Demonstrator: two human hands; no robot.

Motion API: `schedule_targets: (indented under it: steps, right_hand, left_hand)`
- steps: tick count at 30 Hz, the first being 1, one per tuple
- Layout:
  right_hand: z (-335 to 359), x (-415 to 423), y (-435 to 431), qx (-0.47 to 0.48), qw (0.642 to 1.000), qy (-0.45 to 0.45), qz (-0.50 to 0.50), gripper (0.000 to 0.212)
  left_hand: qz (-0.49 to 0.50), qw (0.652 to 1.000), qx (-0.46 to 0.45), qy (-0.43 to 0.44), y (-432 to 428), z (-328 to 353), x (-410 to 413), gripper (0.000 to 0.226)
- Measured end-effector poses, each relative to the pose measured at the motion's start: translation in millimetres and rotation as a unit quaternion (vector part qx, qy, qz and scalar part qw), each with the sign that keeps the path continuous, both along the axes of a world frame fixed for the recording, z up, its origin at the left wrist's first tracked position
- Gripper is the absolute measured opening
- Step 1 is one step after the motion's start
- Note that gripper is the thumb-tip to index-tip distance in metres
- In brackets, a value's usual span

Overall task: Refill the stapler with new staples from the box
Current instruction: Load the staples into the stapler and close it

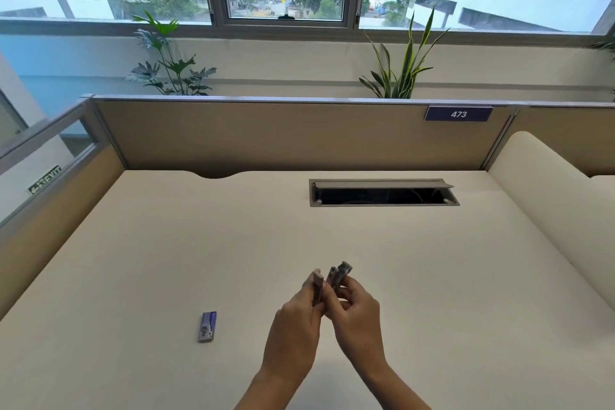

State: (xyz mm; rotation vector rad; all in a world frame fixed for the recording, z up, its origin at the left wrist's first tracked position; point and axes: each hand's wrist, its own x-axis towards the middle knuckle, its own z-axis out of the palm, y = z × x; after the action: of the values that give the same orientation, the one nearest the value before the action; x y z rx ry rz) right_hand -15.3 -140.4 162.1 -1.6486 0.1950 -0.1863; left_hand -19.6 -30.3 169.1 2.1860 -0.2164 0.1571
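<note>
Left hand (293, 319) and right hand (356, 309) both grip the small grey stapler (334, 276), hinged open

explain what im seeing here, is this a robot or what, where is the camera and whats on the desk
No robot: these are a person's two bare hands. The single picture comes from a wide-angle camera worn on the person's head, looking forward and down, so the arms enter from the bottom edge. The left hand and right hand together hold a small stapler above the desk. It looks opened, with its pale and dark parts spread apart. A small purple staple box lies on the desk to the left, untouched. Farther back are an open cable hatch and a partition with a tag reading 473.
</note>
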Motion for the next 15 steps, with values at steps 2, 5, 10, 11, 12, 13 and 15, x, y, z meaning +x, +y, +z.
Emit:
schedule_targets:
  steps: [2,5,10,11,12,13,15]
  right_hand:
    - [-1,0,-1,-0.017,1.0,0.012,0.01,0.011]
    - [-4,1,-2,-0.039,0.999,0.03,0.021,0.016]
    - [-9,-3,0,-0.087,0.994,0.051,0.03,0.015]
    - [-10,-4,1,-0.095,0.994,0.055,0.029,0.016]
    - [-11,-5,2,-0.102,0.993,0.059,0.029,0.016]
    - [-12,-6,2,-0.107,0.992,0.063,0.029,0.017]
    - [-14,-6,4,-0.117,0.99,0.069,0.029,0.019]
  left_hand:
    - [-0.011,1.0,-0.014,0.018,-2,-2,0,0.036]
    - [-0.021,0.997,-0.03,0.074,-1,-6,3,0.032]
    - [-0.028,0.99,-0.04,0.129,0,-12,4,0.024]
    - [-0.027,0.99,-0.039,0.134,0,-13,4,0.024]
    - [-0.025,0.989,-0.04,0.137,0,-15,3,0.024]
    - [-0.023,0.989,-0.042,0.14,0,-16,2,0.024]
    - [-0.016,0.989,-0.041,0.143,0,-18,1,0.024]
